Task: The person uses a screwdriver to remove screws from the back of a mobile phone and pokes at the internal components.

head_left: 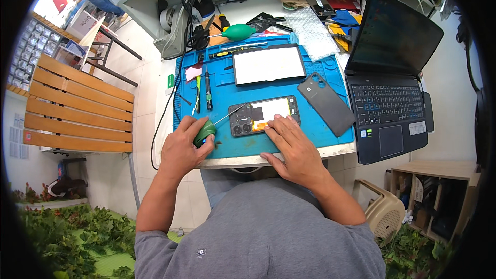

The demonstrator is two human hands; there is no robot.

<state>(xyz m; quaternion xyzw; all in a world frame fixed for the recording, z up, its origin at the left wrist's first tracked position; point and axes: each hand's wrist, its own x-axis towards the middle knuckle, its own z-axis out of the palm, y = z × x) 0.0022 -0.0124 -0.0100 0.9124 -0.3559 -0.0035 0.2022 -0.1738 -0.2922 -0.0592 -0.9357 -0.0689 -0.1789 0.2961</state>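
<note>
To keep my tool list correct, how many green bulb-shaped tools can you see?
2: the first green bulb is in the left hand; the second green bulb lies beyond the white panel. More may be hidden.

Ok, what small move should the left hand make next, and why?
Probably ease the tip of the green thin-shafted tool up slightly and check its spot before using any force. The left hand has the shaft reaching over the opened phone, whose insides are exposed with the dark back cover lying beside it; I can't tell whether the tip touches.
</note>
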